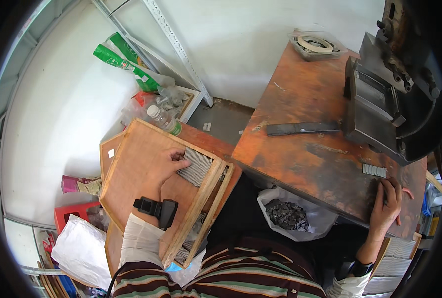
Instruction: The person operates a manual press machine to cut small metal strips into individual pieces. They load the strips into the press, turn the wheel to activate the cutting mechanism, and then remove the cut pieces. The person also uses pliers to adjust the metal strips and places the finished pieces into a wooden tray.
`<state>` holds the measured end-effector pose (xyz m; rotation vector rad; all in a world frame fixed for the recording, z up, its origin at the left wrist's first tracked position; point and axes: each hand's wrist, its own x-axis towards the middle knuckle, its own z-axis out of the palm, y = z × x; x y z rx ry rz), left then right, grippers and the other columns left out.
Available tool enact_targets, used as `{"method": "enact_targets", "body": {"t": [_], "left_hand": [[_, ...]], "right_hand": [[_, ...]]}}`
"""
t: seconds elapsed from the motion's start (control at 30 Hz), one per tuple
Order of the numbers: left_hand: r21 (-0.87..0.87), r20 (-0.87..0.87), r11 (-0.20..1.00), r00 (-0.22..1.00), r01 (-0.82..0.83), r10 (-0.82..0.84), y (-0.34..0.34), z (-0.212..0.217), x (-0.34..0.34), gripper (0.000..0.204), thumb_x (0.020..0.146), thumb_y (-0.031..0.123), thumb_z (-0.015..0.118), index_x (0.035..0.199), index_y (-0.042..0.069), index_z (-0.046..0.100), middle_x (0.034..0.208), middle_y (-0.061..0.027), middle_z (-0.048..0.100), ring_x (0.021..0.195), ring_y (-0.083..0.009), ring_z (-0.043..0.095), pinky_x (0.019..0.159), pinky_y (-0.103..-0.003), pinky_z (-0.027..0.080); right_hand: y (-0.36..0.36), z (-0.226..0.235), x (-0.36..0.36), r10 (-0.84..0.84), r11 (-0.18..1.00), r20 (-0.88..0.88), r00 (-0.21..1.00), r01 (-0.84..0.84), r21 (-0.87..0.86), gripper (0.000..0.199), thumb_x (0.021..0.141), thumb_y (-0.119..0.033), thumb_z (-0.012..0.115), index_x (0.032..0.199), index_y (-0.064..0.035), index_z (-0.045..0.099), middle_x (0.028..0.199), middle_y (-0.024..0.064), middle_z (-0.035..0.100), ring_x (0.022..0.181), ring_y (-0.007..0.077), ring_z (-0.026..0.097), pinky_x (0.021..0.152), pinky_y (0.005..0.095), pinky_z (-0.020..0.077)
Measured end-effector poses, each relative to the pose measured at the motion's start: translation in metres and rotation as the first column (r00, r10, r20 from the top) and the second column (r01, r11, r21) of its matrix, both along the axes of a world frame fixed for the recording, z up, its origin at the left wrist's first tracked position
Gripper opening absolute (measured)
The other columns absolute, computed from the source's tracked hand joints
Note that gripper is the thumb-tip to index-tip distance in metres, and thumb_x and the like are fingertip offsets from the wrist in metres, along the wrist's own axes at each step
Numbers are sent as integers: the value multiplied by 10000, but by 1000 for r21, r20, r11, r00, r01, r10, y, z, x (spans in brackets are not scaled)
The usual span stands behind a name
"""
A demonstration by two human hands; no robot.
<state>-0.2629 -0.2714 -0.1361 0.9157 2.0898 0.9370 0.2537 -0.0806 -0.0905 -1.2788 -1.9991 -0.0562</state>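
My left hand is at a block of small grey metal pieces in neat rows, set at the corner of a shallow wooden tray. Its thumb lies out along the block's near left side while the other fingers curl at the upper edge; nothing is visibly gripped. On the right, my right hand rests at the stained table's near edge with fingers apart. Red handle parts of a tool show beside it, the rest being hidden beneath the hand. A short strip of ridged metal pieces lies just beyond its fingertips.
A dark machine stands on the stained table, near a flat black bar. A plastic box holds a tape roll. Below the table edge hangs a bag of dark scraps. A bottle stands behind the tray.
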Motion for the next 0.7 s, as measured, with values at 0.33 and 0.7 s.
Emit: {"method": "enact_targets", "body": {"t": [0.33,0.7], "left_hand": [[15,28,998,998,-59,59,1,1,0,381,748,25,772,1109,-15,658,908,-48,671,811,-120,603,724,-242,487],[8,13,998,998,-55,54,2,1,-2,399,730,35,786,1102,-26,656,888,-50,664,785,-121,600,688,-245,486]], "right_hand": [[2,-3,6,15,1000,11,1000,-15,-10,125,855,-2,609,971,25,646,990,149,618,936,312,604,837,377,457],[1,-1,3,15,1000,-3,1000,-15,-8,122,844,4,615,959,31,642,957,147,609,923,306,598,831,368,455]]}}
